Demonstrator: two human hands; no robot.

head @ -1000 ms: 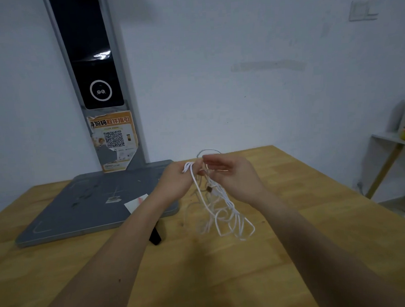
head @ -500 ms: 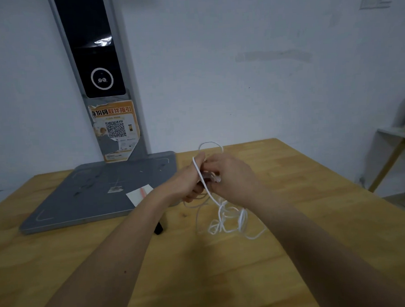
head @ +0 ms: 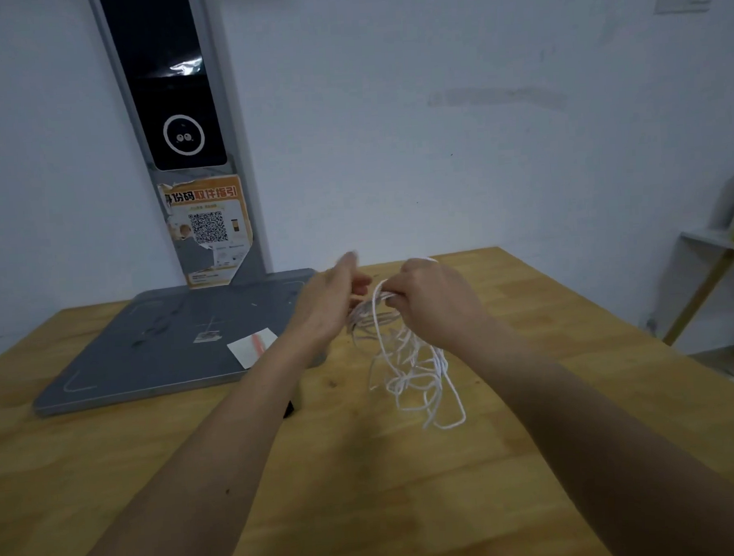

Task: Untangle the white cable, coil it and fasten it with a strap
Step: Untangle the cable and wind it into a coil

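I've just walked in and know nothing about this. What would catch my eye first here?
Probably the white cable, a tangled bunch dangling over the middle of the wooden table from the right hand, which grips its top. The left hand is beside it, blurred, fingers near the same strands. Behind them at the left, a grey stand rises against the wall with a dark screen and an orange sticker.
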